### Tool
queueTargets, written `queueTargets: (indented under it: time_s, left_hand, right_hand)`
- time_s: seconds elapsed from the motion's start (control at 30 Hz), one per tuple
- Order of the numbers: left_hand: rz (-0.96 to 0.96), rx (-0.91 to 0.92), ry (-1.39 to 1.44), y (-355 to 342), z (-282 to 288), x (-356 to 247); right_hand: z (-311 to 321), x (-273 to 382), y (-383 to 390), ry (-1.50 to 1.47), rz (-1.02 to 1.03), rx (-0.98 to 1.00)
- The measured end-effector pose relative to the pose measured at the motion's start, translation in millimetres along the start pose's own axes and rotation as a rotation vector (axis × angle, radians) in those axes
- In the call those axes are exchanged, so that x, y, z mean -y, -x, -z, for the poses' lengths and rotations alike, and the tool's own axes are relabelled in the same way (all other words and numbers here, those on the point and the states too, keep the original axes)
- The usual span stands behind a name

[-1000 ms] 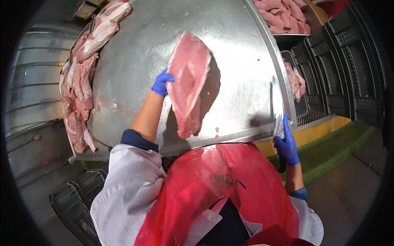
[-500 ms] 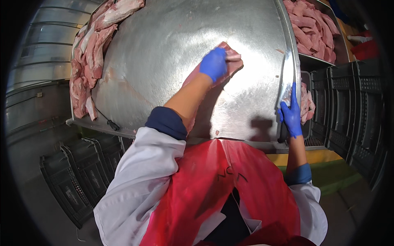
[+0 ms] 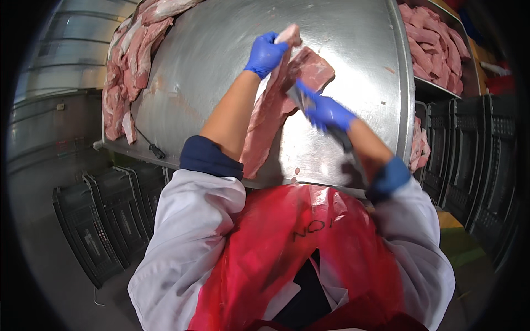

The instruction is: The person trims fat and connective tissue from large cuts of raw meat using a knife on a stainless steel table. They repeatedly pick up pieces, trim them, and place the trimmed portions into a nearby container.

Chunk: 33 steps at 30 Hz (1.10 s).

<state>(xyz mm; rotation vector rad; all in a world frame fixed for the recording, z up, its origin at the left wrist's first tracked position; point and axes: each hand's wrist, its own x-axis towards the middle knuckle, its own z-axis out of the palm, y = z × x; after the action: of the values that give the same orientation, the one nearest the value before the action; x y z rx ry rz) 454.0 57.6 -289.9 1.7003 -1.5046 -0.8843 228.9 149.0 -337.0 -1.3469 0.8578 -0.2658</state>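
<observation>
A long slab of raw pink meat (image 3: 265,129) lies lengthwise on the metal table, its near end close to the table's front edge. In a blue glove, my left hand (image 3: 266,54) is closed on the pale far end of it, which it lifts and folds back to the left. To the right a wider flap of the meat (image 3: 314,69) rests on the metal. My right hand (image 3: 327,109), also gloved in blue, is wrapped round a knife (image 3: 345,142) with a dark handle. Its blade points up-left against the meat; motion blurs it and the meat partly covers it.
Meat pieces (image 3: 135,60) are heaped along the table's left edge, near a thin dark tool (image 3: 157,151). Beyond the right rim of the metal table (image 3: 359,33) stands a tray of meat strips (image 3: 433,47), with more meat (image 3: 419,146) below. Black crates (image 3: 469,154) flank both sides.
My right hand has brought the knife from the table's right edge leftward to the meat. My left hand has shifted up-left, now lifting the meat's far end, and the slab appears opened out.
</observation>
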Motion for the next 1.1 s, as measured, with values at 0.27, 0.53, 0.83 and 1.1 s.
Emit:
queueTargets:
  time_s: [0.27,0.53,0.83,1.1]
  left_hand:
    - [-0.139,-0.12,0.642,63.9,122.1,-63.6]
    - [-0.461,-0.015,1.204,262.9,352.9,80.3]
    - [0.253,-0.11,-0.463,351.0,251.9,217.9]
    - [0.124,0.284,-0.576,270.6,179.0,189.9]
  right_hand:
    - [-73.5,33.3,-30.3,-0.027,-0.131,0.123]
    - [-115.2,28.5,52.8,0.248,-0.014,0.24]
    - [-126.0,-11.7,-15.4,0.445,0.043,-0.186]
    - [-147.6,-7.4,-15.6,0.571,-0.024,-0.268]
